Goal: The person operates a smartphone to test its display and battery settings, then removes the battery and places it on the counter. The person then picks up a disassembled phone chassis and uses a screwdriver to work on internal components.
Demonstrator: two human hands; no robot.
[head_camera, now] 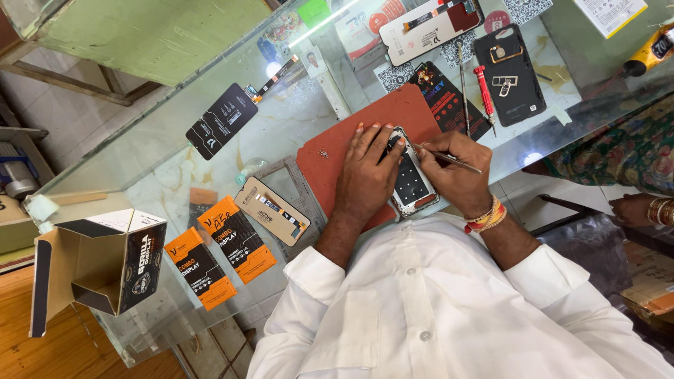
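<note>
Hands (411, 172) work beside two orange boxes (219, 249).

Glass-topped shop bench over a pale tiled floor, brightly lit.

The glass bench (175, 151) runs slantwise across the view, its top catching a long streak of lamp glare (319, 24) and round light spots. A green painted surface (151, 35) lies beyond it, pale floor tiles (63, 98) show beside that, and a wooden board (21, 351) fills the near left corner.

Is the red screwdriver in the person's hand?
No, the red screwdriver lies on the glass counter, while the right hand holds thin metal tweezers.
</note>
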